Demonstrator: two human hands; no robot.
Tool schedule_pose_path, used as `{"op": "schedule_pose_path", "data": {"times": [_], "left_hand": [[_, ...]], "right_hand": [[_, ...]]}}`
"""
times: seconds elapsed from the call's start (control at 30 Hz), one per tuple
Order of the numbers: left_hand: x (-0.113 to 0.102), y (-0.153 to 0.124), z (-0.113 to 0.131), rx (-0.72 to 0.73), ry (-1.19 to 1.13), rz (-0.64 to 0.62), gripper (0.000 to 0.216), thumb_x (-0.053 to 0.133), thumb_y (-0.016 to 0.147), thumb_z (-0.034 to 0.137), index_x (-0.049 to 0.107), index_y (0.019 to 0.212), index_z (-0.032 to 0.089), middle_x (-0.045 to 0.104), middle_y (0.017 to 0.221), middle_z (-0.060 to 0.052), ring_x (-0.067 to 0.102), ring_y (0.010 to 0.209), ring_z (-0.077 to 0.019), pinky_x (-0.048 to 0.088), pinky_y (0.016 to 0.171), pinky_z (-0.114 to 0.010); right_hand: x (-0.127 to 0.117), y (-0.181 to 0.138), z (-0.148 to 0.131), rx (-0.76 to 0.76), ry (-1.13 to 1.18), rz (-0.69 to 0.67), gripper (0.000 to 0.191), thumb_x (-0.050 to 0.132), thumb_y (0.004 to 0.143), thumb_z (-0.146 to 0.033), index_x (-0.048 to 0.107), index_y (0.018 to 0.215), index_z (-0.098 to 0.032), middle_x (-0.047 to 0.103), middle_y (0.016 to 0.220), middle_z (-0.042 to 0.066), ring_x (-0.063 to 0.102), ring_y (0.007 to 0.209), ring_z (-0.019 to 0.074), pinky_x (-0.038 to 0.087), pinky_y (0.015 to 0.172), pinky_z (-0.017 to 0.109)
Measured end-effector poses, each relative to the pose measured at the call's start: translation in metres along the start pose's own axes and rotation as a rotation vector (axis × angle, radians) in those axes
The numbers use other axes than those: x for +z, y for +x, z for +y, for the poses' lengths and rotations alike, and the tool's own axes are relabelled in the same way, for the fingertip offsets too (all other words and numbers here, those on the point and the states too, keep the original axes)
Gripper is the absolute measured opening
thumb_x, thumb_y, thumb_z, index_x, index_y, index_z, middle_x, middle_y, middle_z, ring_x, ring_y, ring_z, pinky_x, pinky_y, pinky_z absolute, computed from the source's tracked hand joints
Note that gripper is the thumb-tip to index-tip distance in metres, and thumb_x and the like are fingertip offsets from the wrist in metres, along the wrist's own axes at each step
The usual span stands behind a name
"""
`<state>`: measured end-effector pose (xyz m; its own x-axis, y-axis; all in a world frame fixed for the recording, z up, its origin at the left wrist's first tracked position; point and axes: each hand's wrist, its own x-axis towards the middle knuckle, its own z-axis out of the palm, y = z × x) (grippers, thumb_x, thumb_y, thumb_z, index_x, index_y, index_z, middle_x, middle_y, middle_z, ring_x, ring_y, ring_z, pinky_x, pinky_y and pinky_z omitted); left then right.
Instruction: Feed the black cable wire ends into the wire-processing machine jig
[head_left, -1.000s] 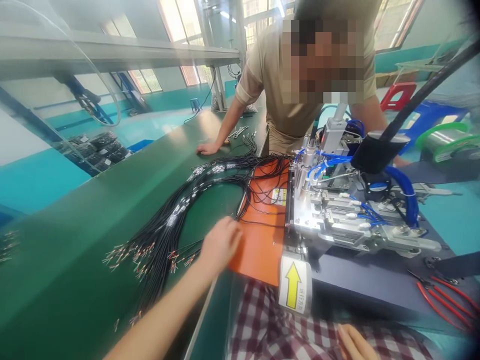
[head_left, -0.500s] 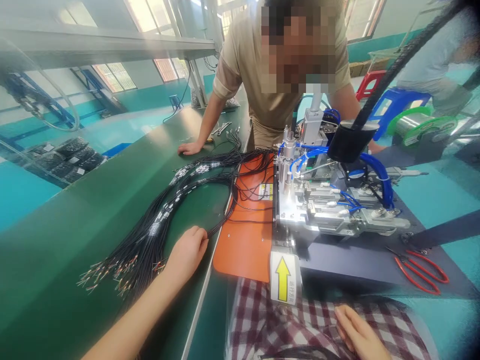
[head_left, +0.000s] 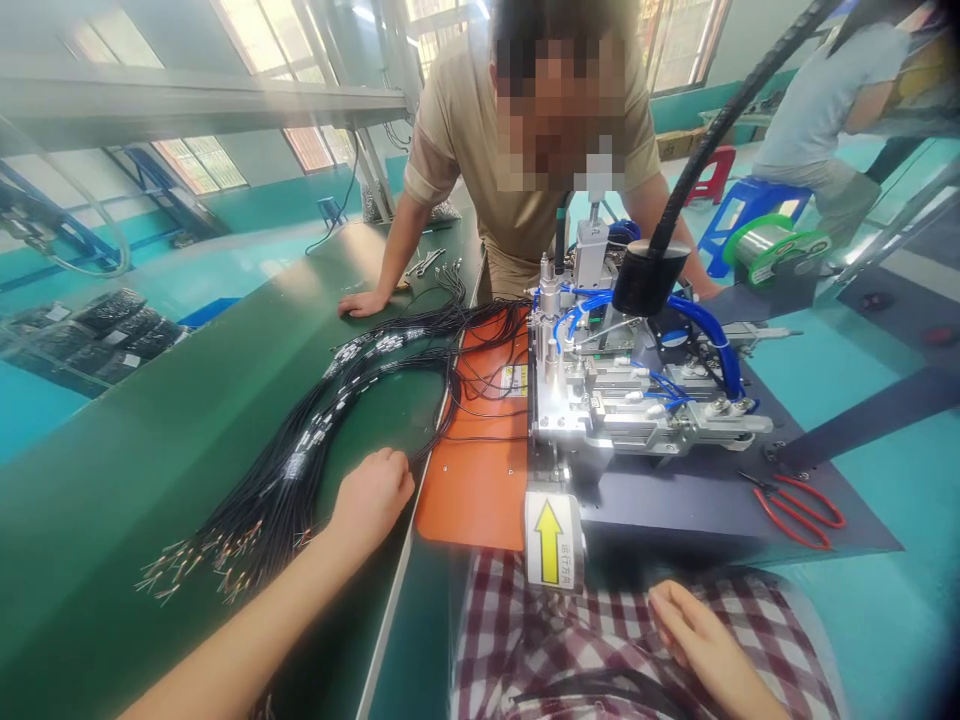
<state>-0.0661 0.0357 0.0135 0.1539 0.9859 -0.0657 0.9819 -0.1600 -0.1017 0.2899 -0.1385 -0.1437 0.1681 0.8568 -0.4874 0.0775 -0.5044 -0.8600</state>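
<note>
My left hand (head_left: 377, 494) is closed at the white edge of the green table, with thin black cables (head_left: 435, 437) running into its finger side; the grip itself is partly hidden. Beyond it lies a large curved bundle of black cables (head_left: 330, 405), with white markings and stripped, coloured wire ends at the near end. Over the checked cloth on my lap, my right hand (head_left: 694, 632) is held loosely, its fingers slightly bent and nothing visible in them. Several cables cross an orange plate (head_left: 469, 490) to a metal machine (head_left: 600, 385) with blue air hoses.
Across the table a person leans in, one hand (head_left: 364, 303) flat on the green top (head_left: 225, 400). Red-handled pliers (head_left: 802, 508) lie on the machine's dark base. A black lamp head (head_left: 651, 278) hangs above the machine, and a green wire spool (head_left: 776, 248) stands behind. A yellow-arrow label (head_left: 550, 540) faces me.
The view has swung to the right, so the whole scene sits further left. Both hands keep nearly the same poses, and the cable bundle lies as before.
</note>
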Motion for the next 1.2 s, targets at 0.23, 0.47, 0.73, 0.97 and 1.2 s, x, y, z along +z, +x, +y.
{"op": "schedule_pose_path", "data": {"times": [0.23,0.47,0.73,0.97,1.2], "left_hand": [[-0.016,-0.004,0.001,0.035,-0.068,0.003,0.023,0.043,0.093,0.026,0.065,0.086,0.021,0.07,0.08,-0.003,0.067,0.074,-0.0184,0.047,0.062,-0.027],[-0.002,-0.003,0.003,0.053,0.008,-0.118,0.022,0.058,0.095,0.033,0.064,0.107,0.015,0.068,0.102,-0.005,0.066,0.087,-0.0173,0.056,0.079,-0.037],[-0.012,0.002,0.009,0.108,-0.034,-0.092,0.02,0.048,0.093,0.013,0.067,0.094,0.011,0.068,0.099,-0.014,0.066,0.096,-0.026,0.055,0.079,-0.04],[-0.056,0.015,0.006,0.249,-0.406,-0.285,0.045,0.032,0.093,0.024,0.063,0.126,0.02,0.074,0.077,-0.004,0.07,0.067,-0.0189,0.058,0.064,-0.031],[-0.024,0.018,0.054,0.543,-0.605,0.024,0.03,0.047,0.094,0.037,0.073,0.098,0.023,0.073,0.084,-0.004,0.068,0.073,-0.0171,0.054,0.066,-0.028]], "right_hand": [[-0.016,0.001,-0.014,-0.023,-0.037,-0.069,0.049,0.056,0.079,-0.067,0.044,0.065,-0.021,0.048,0.056,-0.005,0.039,0.05,0.0106,0.034,0.053,0.026],[-0.017,-0.001,-0.04,-0.012,-0.006,-0.086,0.048,0.058,0.077,-0.067,0.046,0.07,-0.021,0.046,0.058,-0.006,0.037,0.051,0.0096,0.031,0.051,0.025],[-0.023,-0.005,-0.056,-0.023,-0.053,-0.112,0.044,0.057,0.08,-0.063,0.047,0.072,-0.022,0.044,0.059,-0.005,0.035,0.052,0.0103,0.03,0.051,0.025],[-0.013,-0.029,-0.129,-0.271,-0.269,0.016,0.026,0.055,0.088,-0.046,0.053,0.075,-0.024,0.047,0.059,-0.003,0.04,0.054,0.0138,0.031,0.051,0.027],[0.066,-0.028,-0.175,-0.921,-0.511,-0.068,0.041,0.051,0.094,-0.025,0.046,0.134,-0.023,0.063,0.081,0.001,0.057,0.066,0.0183,0.044,0.065,0.032]]}}
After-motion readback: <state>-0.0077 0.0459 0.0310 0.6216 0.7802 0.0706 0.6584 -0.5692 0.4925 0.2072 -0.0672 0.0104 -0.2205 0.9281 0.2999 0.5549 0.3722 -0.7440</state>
